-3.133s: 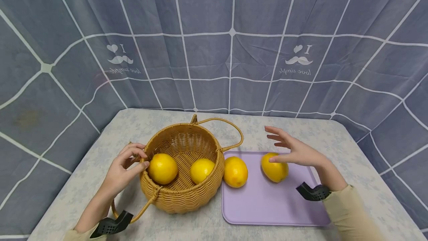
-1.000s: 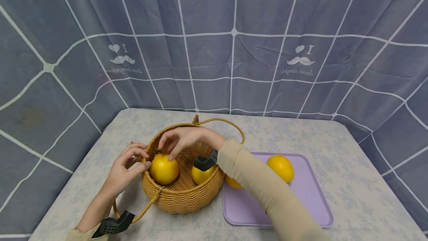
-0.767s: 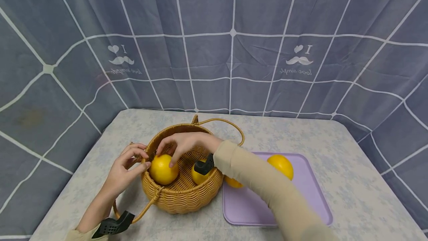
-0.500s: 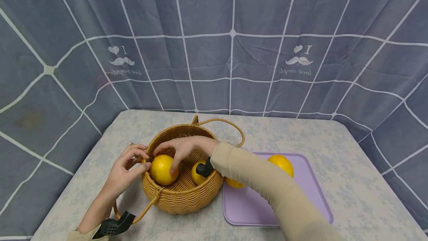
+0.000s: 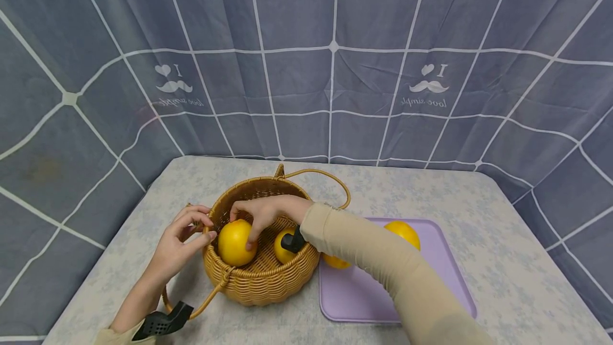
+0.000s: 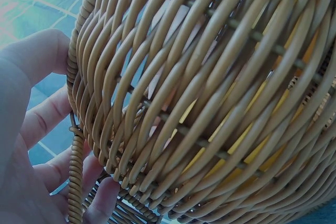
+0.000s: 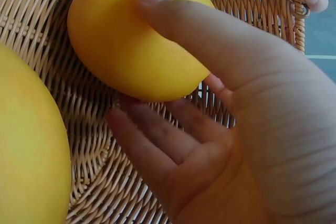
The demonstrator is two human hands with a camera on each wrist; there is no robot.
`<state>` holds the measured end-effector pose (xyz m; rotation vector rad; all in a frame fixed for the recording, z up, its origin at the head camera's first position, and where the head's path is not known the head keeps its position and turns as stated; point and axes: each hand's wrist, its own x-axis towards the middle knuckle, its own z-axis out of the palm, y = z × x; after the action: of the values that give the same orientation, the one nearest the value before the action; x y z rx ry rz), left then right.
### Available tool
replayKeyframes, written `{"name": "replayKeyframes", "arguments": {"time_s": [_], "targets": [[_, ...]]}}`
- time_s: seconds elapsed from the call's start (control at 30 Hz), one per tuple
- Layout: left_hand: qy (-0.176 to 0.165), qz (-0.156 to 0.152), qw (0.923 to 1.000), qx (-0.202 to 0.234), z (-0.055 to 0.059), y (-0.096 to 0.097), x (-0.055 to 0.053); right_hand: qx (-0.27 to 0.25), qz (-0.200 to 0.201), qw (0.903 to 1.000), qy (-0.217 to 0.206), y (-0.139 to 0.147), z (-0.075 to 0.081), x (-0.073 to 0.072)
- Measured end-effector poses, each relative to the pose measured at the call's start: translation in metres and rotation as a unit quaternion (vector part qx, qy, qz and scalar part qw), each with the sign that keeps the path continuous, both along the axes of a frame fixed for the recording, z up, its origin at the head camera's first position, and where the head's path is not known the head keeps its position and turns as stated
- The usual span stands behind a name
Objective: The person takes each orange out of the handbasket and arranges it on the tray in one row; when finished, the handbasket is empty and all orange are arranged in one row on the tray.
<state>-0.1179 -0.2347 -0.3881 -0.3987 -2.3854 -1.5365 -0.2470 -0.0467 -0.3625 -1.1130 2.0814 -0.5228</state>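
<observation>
A round wicker basket stands left of centre in the head view, two lemons inside it. My left hand grips its left rim; the left wrist view shows the fingers bent around the woven edge. Inside, my right hand holds the left lemon. In the right wrist view the thumb presses on that lemon, while the other fingers curl along its opposite side. The second lemon lies to the right in the basket, partly covered by the black wrist strap.
A lilac tray lies right of the basket, partly under my right sleeve. On it are one lemon at the back and another lemon against the basket, both partly hidden. A basket handle sticks out at the back right.
My right hand has moved left from above the tray into the basket, come down and taken hold of the left lemon. That lemon has shifted slightly right. My left hand stays on the rim.
</observation>
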Motion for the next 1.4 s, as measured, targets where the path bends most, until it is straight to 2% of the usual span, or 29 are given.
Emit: {"name": "replayKeyframes", "arguments": {"time_s": [0.1,0.23,0.3,0.57,0.87,0.97,1.13,1.4], "targets": [[0.001,-0.002,1.0,0.001,0.0,-0.001,0.0,0.004,0.01,0.9999,0.002,0.0,0.0,-0.001],[0.001,-0.004,1.0,0.003,0.0,-0.001,0.0,0.025,0.052,0.9983,0.011,0.0,0.0,-0.002],[0.001,-0.004,1.0,0.004,0.0,-0.001,0.0,0.037,0.061,0.9974,0.012,0.0,0.0,-0.002],[0.009,-0.005,0.9999,0.006,0.0,0.0,0.001,0.064,0.025,0.9976,0.009,0.002,0.003,0.002],[0.008,0.004,1.0,-0.004,0.0,0.001,0.002,0.109,0.069,0.9911,0.032,0.004,0.008,0.005],[0.009,0.006,0.9999,-0.006,0.0,0.001,0.002,0.104,0.079,0.991,0.028,0.006,0.011,0.004],[0.01,0.008,0.9999,-0.008,0.0,0.0,0.002,0.071,0.067,0.9951,-0.016,0.011,0.02,0.004],[0.008,0.008,0.9999,-0.008,0.001,0.0,0.002,0.02,0.057,0.997,-0.049,0.019,0.039,0.008]]}}
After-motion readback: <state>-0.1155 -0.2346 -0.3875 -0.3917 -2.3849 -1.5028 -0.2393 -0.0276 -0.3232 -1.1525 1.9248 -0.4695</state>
